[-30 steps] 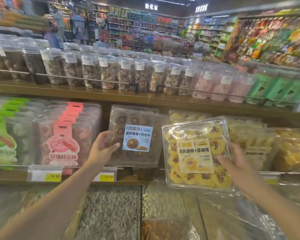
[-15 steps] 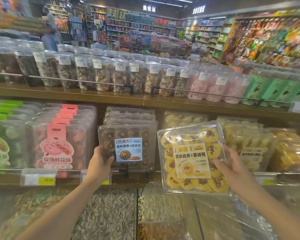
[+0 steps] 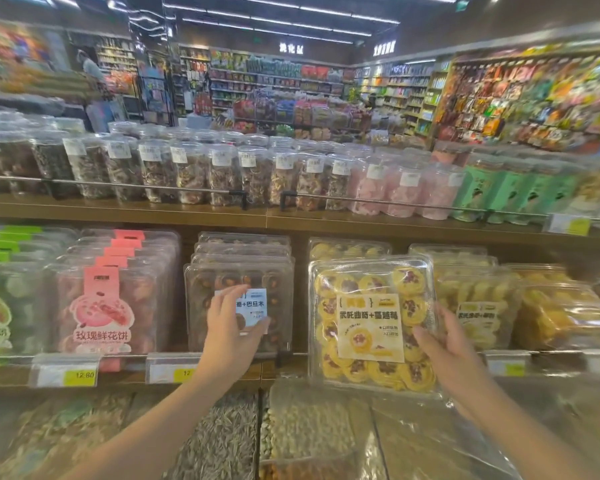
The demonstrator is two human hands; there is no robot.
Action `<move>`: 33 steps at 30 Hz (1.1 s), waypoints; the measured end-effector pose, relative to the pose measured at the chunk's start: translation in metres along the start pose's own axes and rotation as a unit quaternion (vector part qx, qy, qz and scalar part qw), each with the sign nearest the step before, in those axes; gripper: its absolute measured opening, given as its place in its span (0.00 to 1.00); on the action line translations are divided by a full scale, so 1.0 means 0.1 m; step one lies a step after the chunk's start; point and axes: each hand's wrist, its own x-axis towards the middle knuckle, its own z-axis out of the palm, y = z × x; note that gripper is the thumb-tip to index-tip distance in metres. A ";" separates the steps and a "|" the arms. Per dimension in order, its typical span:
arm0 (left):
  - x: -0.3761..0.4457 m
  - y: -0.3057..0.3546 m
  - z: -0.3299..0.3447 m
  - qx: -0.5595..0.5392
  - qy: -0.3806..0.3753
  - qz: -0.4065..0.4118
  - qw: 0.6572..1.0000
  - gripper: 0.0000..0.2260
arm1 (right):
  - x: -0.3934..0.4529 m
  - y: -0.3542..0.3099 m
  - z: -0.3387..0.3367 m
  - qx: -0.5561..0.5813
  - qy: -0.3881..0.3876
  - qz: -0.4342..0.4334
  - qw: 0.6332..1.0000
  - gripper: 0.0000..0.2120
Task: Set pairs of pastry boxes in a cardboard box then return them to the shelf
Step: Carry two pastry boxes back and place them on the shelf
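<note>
Left hand (image 3: 231, 327) lies spread against the chocolate cookie box (image 3: 239, 306); right hand (image 3: 444, 344) pinches the cranberry cookie box (image 3: 371, 323) by one edge, which may tip and slip.

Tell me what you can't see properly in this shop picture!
- Clear plastic box of brown chocolate cookies, head view: the left hand covers part of its blue label.
- Clear plastic box of yellow jam cookies, head view: the right hand hides its lower right corner.
- Yellow price tag, head view: the left wrist cuts off its digits.
- Right-edge shelves: blurred.
</note>
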 end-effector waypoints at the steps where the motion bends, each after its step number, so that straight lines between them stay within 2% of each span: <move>1: -0.06 0.12 0.08 -0.024 -0.063 -0.013 0.998 0.32 | -0.01 -0.01 -0.03 0.003 -0.003 0.001 1.000 0.28; 3: -0.13 0.33 0.26 -0.090 -0.177 -0.070 0.978 0.40 | 0.00 0.00 -0.10 0.011 -0.013 -0.006 1.000 0.28; 6: -0.22 0.55 0.52 -0.124 -0.254 -0.130 0.950 0.49 | 0.04 0.05 -0.28 0.029 -0.031 -0.005 0.999 0.25; 7: -0.25 0.61 0.59 -0.128 -0.264 -0.138 0.946 0.48 | 0.04 0.06 -0.34 0.031 -0.037 -0.005 0.999 0.24; 9: -0.31 0.76 0.73 -0.144 -0.270 -0.135 0.943 0.34 | 0.05 0.09 -0.47 0.033 -0.050 -0.006 0.998 0.24; 11: -0.35 0.84 0.86 -0.176 -0.262 -0.135 0.939 0.26 | 0.07 0.12 -0.58 0.038 -0.065 -0.010 0.997 0.25; 16: -0.38 0.98 1.12 -0.205 -0.221 -0.143 0.943 0.23 | 0.18 0.25 -0.86 0.057 -0.099 0.000 0.993 0.27; 21: -0.39 1.08 1.36 -0.162 -0.172 -0.128 0.963 0.19 | 0.34 0.25 -0.97 -0.003 -0.127 -0.022 0.992 0.31; 27: -0.17 1.03 1.37 -0.079 -0.145 -0.130 0.978 0.17 | 0.69 0.28 -0.85 -0.169 -0.104 -0.055 0.979 0.30; 33: 0.17 0.80 1.42 -0.059 -0.127 -0.135 0.981 0.20 | 1.08 0.28 -0.62 -0.177 -0.109 -0.023 0.978 0.27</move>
